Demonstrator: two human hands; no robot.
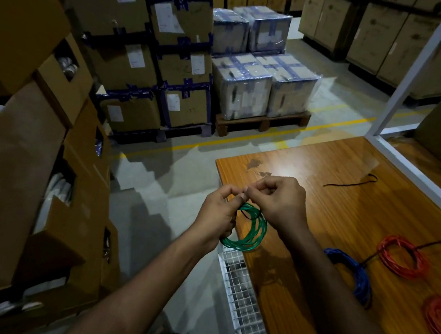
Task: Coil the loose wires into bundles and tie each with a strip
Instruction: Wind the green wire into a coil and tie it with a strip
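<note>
Over the tabletop's [320,194] left edge: left hand [218,213] gripping the green wire coil [250,232], right hand [281,201] pinching a thin strip, barely visible. Light, springy loops; best held where bunched.

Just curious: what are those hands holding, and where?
Both hands, left and right, hold the coiled green wire bundle at its top, fingers pinched together there.

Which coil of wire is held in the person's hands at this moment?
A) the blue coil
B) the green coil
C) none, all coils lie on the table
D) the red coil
B: the green coil hangs between the left hand and right hand, while the blue coil and red coil lie on the table.
</note>
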